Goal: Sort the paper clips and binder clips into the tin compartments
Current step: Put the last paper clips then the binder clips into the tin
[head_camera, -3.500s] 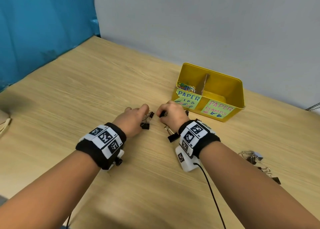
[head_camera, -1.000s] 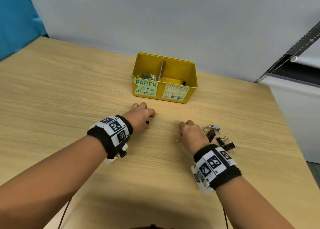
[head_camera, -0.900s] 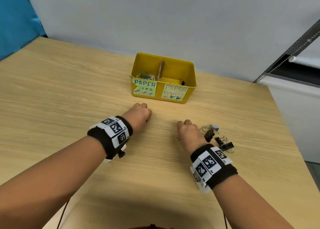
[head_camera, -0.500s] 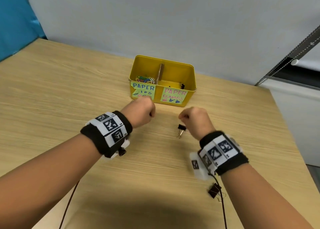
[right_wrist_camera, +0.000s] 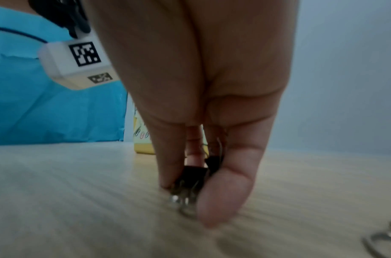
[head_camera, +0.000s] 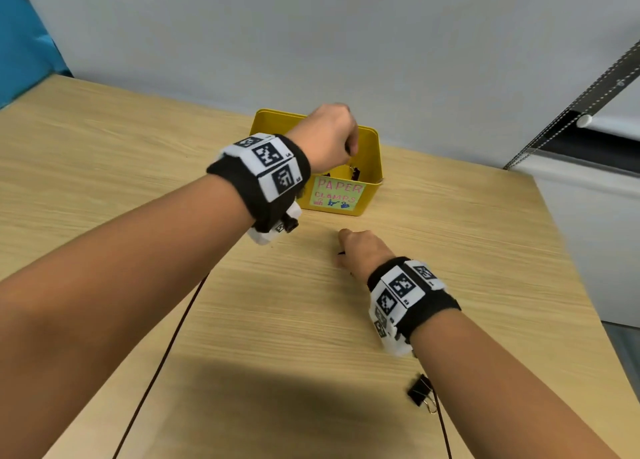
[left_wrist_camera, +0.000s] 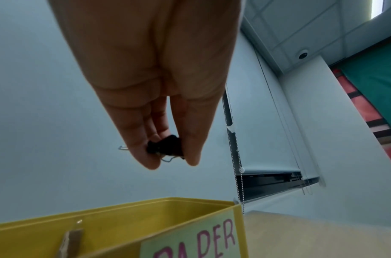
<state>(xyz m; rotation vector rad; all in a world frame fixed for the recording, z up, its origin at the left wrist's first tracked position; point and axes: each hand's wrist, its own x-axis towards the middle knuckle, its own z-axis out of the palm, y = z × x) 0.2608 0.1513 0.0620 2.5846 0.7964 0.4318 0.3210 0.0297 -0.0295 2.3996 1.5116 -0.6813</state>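
- Left hand [head_camera: 327, 136] pinches a small black binder clip [left_wrist_camera: 165, 145] above the yellow tin's [head_camera: 372, 153] clamps compartment; releasing comes next.
- Right hand [head_camera: 363, 252] grips another black binder clip [right_wrist_camera: 195, 174] on the wooden table [head_camera: 277, 302]; lifting follows.

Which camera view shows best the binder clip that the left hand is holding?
The left wrist view: the clip shows clearly, pinched in the left hand. In the head view that hand hides it. The right wrist view does not show it.

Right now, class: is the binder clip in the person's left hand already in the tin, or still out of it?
Still out. The left hand pinches the black binder clip in the air above the yellow tin, over its "PAPER CLAMPS" side.
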